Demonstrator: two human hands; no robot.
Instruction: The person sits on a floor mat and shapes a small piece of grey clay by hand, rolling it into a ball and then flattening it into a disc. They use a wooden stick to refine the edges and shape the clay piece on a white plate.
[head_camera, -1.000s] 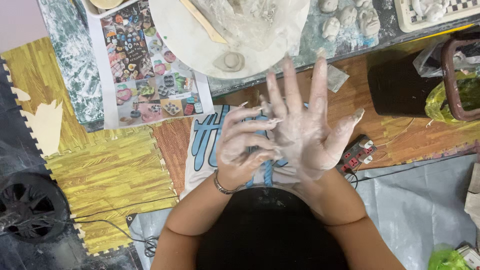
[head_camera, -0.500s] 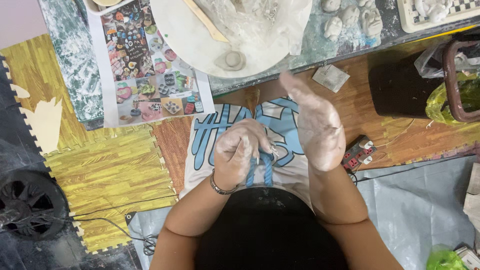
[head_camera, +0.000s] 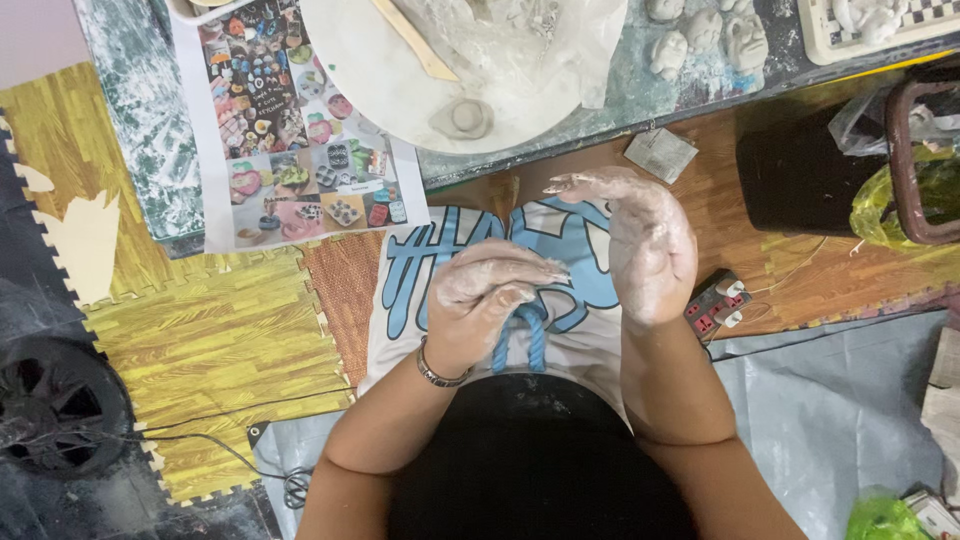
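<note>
Since half a second ago, the right hand (head_camera: 650, 245) has been turned further edge-on and the left hand (head_camera: 490, 295) has been curled tighter.

Head view: both hands are coated in pale wet clay and are kept over the lap, above the white shirt with blue print (head_camera: 560, 260), probably so that clay is kept off the floor mats. The left hand is loosely fisted, fingers folded in; whether a lump is enclosed cannot be told. A metal bracelet (head_camera: 440, 372) is worn at its wrist. The right hand is held flat and open, fingers together, nothing gripped, just beside the left at 3 o'clock, apart or barely touching.

At 12 o'clock a white round board (head_camera: 400, 80) is seen with a small grey clay piece (head_camera: 462, 118) and a wooden stick (head_camera: 415, 42). A printed picture sheet (head_camera: 290, 130) lies at 10 o'clock, a power strip (head_camera: 715, 305) at 3 o'clock.
</note>
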